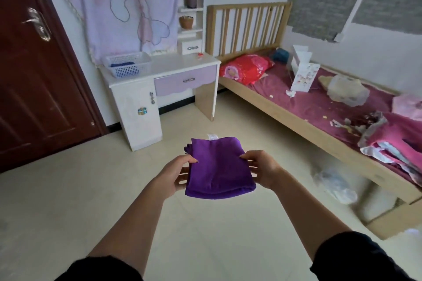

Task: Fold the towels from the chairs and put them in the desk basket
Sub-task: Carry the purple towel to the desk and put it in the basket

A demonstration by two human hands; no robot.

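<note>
Fig.: my L hand (175, 173) & R hand (260, 170) pinch folded towel (219, 166) at side edges; soft, light, floppy w/o support; basket (127, 65) ahead.

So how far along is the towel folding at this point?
Something blue already lies in the white basket on the desk, possibly an earlier towel. The purple towel looks folded into a neat square, held between the left hand and right hand. It has yet to go into the basket. No chairs are in view, so I can't tell how many remain.
</note>
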